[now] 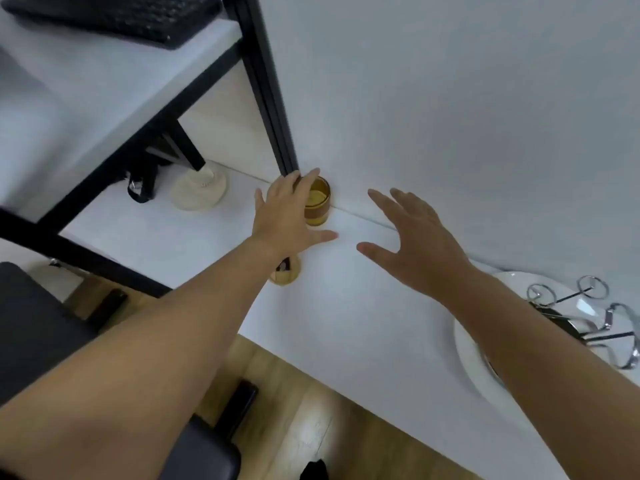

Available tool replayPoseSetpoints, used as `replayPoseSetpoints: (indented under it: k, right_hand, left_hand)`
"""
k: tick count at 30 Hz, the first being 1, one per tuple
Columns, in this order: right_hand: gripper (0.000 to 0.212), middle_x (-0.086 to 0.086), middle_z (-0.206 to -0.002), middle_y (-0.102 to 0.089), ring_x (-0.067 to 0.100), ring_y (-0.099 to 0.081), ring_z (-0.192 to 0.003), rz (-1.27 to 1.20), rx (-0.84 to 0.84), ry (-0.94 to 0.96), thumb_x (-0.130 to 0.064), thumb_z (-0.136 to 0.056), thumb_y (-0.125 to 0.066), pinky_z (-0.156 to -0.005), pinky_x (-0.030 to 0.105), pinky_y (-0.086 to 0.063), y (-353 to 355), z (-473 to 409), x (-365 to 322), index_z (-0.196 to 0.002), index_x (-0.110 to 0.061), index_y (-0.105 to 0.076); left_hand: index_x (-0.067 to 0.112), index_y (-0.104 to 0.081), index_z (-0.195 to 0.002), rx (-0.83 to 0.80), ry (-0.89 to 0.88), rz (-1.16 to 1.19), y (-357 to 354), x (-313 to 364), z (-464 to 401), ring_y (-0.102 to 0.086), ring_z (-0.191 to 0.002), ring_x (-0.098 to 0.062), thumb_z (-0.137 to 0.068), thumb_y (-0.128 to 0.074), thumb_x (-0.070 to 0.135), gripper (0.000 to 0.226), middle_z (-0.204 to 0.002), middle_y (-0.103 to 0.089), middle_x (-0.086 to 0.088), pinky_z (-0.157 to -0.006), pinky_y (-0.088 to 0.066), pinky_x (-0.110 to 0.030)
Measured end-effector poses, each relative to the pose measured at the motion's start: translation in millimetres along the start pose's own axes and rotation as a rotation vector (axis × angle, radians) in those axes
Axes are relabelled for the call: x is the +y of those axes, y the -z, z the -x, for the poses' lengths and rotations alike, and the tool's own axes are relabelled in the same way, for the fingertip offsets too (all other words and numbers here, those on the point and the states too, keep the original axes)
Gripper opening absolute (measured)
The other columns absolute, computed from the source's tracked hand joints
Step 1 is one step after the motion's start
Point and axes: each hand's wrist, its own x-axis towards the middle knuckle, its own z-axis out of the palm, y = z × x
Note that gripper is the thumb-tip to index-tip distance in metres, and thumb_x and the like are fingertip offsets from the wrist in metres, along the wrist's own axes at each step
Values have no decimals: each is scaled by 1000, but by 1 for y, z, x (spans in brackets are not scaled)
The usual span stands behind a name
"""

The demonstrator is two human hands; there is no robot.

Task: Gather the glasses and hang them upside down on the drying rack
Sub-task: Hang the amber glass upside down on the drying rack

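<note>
An amber glass (pixel 318 202) stands upright on the white table (pixel 346 323), against the wall at the foot of a black post. My left hand (pixel 287 216) is spread open just in front of it, fingers straight and reaching its left side; contact is unclear. To the right of the glass my right hand (pixel 412 237) hovers open over the table, fingers spread, holding nothing. The chrome wire drying rack (pixel 588 313) stands on a white round tray (pixel 474 355) at the far right, partly behind my right forearm.
A small round tan coaster-like object (pixel 287 271) lies under my left wrist. A cream round object (pixel 201 188) and a black strap (pixel 142 185) sit under the raised black-framed shelf (pixel 104 109). A dark chair (pixel 38 323) stands at the left.
</note>
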Motion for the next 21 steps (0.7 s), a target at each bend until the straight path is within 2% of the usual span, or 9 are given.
replayPoseSetpoints:
  k: [9,15,21]
  right_hand:
    - [88,1,-174,-16,25,-6,-161,13,-30,-19,-60,-93,-64,-124,49,-23,-49,-42,15,-165,-41,-16]
    - [88,0,-174,-14,23,-4,-161,7,-62,-44,-60,-93,-64,-123,49,-25,-67,-49,24,-165,-42,-15]
    - [80,-1,-175,-13,21,-3,-161,-10,-63,-60,-53,-100,-59,-124,47,-23,-74,-51,26,-165,-42,-13]
  left_hand:
    - [45,-10,-160,-14,2,-30,-44,-26,-42,-14,-156,-34,-64,-72,82,120,-169,-17,-6,-121,-11,-68]
    - [50,-18,-156,-39,59,69,-72,-37,-60,-16,-154,-36,-66,-74,78,110,-170,-14,-4,-118,-28,-63]
    - [50,-25,-153,77,79,233,-87,-28,-69,-28,-149,-36,-73,-80,64,97,-168,-18,-3,-112,-43,-49]
